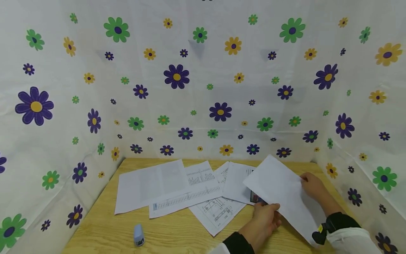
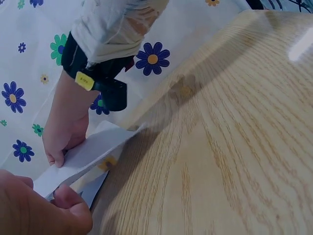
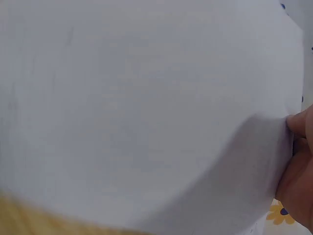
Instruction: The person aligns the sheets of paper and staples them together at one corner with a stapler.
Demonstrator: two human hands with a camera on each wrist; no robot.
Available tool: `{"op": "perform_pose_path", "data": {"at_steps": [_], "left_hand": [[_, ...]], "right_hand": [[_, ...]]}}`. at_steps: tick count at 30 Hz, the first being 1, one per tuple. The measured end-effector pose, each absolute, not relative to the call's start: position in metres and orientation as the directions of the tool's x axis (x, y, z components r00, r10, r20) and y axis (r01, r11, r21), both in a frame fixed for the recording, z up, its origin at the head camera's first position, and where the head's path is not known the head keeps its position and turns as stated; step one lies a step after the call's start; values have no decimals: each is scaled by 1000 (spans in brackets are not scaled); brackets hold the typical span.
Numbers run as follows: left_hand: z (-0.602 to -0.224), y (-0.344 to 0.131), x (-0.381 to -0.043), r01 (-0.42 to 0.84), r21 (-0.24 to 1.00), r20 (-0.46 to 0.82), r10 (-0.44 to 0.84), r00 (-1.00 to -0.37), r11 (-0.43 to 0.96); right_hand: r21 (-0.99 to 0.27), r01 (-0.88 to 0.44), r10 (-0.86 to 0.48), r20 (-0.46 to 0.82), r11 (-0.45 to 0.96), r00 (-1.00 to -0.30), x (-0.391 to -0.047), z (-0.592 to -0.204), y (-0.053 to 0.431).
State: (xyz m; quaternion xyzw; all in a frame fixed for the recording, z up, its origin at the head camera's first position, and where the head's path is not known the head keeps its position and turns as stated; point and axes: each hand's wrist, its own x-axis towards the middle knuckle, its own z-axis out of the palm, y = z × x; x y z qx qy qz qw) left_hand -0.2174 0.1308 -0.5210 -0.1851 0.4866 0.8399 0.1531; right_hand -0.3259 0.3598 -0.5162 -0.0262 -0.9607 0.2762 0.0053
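Observation:
A white sheet of paper (image 1: 279,183), blank on the side that shows, is held tilted above the table's right part. My left hand (image 1: 262,219) pinches its near left edge between thumb and fingers. On the opposite edge, my right hand (image 1: 314,190) grips the same sheet, which bends slightly. The right wrist view is mostly filled by this paper (image 3: 137,98), with the right thumb and fingers (image 3: 301,161) at its right edge. Beneath the left hand's fingertips lies part of another sheet with a dark coloured picture (image 1: 254,197).
Several overlapping papers spread leftward: a blank sheet (image 1: 144,188), a sheet with printed tables (image 1: 187,201) and one with a line drawing (image 1: 217,211). A small light-blue object (image 1: 139,235) stands on the wooden table (image 1: 104,233) near the front. Flower-patterned cloth (image 1: 203,98) encloses the table's sides and back.

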Motion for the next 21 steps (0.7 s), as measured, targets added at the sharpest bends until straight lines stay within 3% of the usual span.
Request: {"op": "perform_pose_path", "data": {"at_steps": [10, 21], "left_hand": [[-528, 107, -222, -219, 936, -220, 29, -975, -275], [-517, 41, -252, -195, 971, -195, 13, -981, -134]], "right_hand": [[-701, 92, 140, 12, 708, -990, -288, -523, 331], [-830, 148, 185, -55, 537, -981, -273, -489, 275]]}}
